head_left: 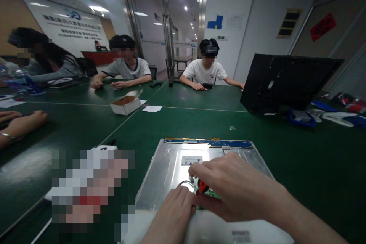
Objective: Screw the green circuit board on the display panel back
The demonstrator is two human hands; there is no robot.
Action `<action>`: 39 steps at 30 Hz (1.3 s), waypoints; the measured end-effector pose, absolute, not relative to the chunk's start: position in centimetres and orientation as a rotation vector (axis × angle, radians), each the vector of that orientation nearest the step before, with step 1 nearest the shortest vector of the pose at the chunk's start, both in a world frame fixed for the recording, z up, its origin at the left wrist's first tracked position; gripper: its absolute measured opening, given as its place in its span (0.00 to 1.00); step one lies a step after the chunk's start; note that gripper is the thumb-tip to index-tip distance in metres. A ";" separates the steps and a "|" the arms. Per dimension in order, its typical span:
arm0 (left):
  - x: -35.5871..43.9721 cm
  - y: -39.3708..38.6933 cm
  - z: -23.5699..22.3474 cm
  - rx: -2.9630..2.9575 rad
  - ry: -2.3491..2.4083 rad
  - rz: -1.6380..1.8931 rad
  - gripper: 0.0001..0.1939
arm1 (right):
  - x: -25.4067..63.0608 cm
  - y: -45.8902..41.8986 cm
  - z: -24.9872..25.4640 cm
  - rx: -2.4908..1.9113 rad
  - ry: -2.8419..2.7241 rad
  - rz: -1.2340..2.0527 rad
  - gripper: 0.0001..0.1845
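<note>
Before me lies a flat silver metal panel (156, 171), with a long blue circuit strip (188, 143) along its far edge. A green circuit board (213, 193) sits on the panel's near part, mostly covered by my hands. My right hand (228, 183) is closed around a red-and-black screwdriver (202, 187) over the board; its tip is hidden. My left hand (175, 209) is beside the board's left edge, fingers pressed together and bent, fingertips partly hidden against the right hand. A thin cable (185, 183) loops out next to the left fingers.
A white sheet-like piece (217, 225) lies under my wrists. A black monitor housing (286, 84) stands at the back right, near a blue tray (301, 117) and gloves. An open cardboard box (126, 107) and paper (152, 109) lie farther left. Several people sit around the green table (200, 122).
</note>
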State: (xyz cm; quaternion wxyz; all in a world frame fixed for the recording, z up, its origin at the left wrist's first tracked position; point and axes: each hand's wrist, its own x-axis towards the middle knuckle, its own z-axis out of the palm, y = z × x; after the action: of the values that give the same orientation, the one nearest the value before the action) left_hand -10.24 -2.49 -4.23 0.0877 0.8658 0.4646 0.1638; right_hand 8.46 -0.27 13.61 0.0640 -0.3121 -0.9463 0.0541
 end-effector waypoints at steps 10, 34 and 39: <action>-10.3 -2.4 -4.7 2.603 1.390 0.470 0.09 | 8.5 -0.4 13.5 -0.924 -2.860 0.159 0.06; -10.3 -2.3 -5.0 2.697 1.358 0.523 0.11 | 8.5 -0.3 13.4 -0.927 -2.860 0.133 0.06; -10.3 -2.3 -5.5 2.699 1.375 0.539 0.12 | 8.3 -0.2 13.3 -0.966 -2.848 0.090 0.06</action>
State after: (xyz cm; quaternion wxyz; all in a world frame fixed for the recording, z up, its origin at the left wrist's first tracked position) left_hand -10.33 -2.28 -5.51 0.0325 0.8768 0.4466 0.1752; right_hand 8.34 -0.23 13.29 0.0665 -0.3205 -0.9444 0.0297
